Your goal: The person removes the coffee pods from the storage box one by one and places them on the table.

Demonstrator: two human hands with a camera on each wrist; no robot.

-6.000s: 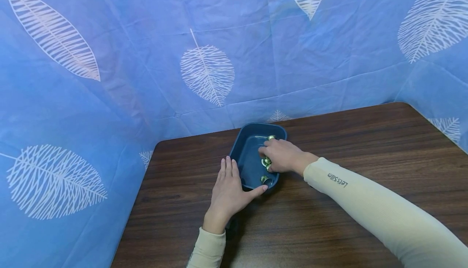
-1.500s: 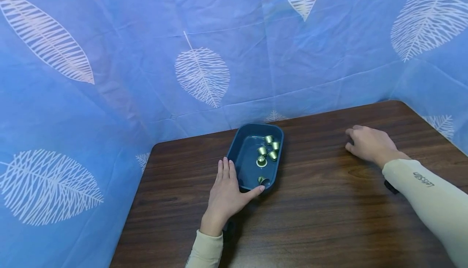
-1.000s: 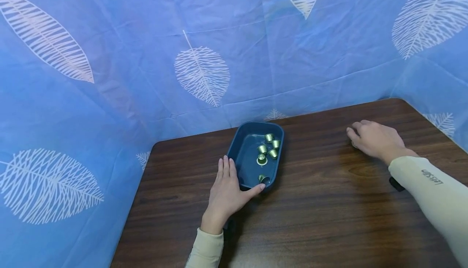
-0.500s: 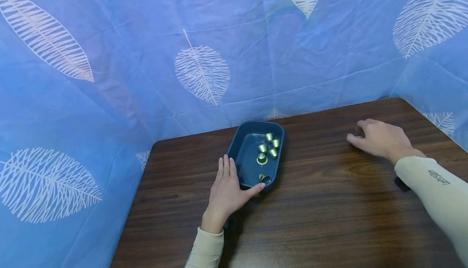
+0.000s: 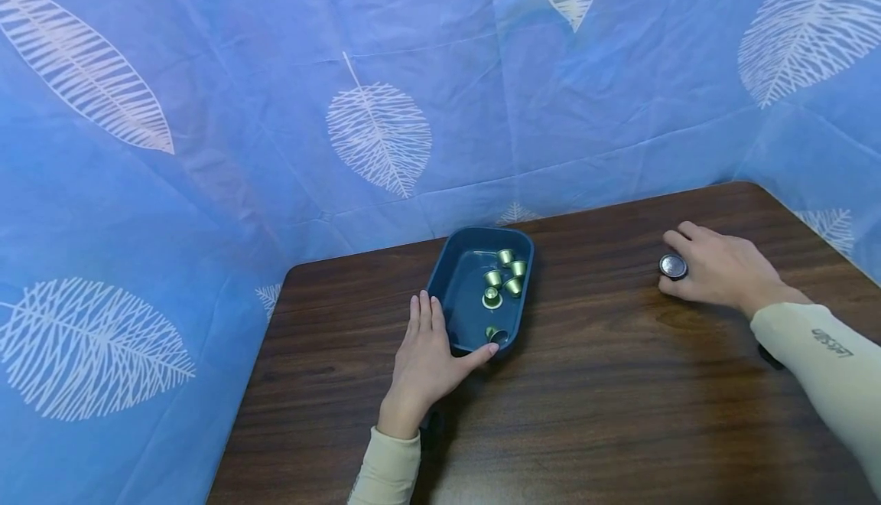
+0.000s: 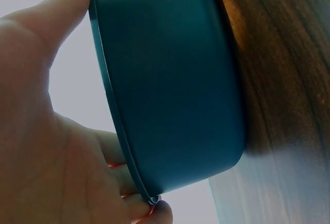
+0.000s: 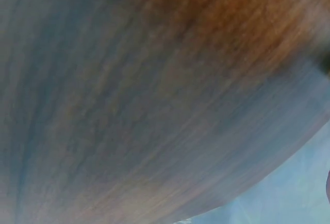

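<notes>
A dark blue tray stands on the table, with several green-gold coffee capsules in it, most along its right side. My left hand rests at the tray's near left corner. Its straight fingers lie along the left rim, and the thumb reaches over the near rim. In the left wrist view, thumb and fingertips touch the rim of the tray. Far to the right, my right hand holds a coffee capsule between thumb and fingers, its round silver face with a dark edge showing. The right wrist view misses this capsule.
The dark wooden table has rounded far corners. A blue cloth with white leaf patterns hangs behind it and at both sides. In the blurred right wrist view, the table surface fills most of the picture.
Six seconds ago my right hand was inside the tray; it has since gone to the right side of the table. The capsule in its fingers has turned into view. My left hand stays put.
</notes>
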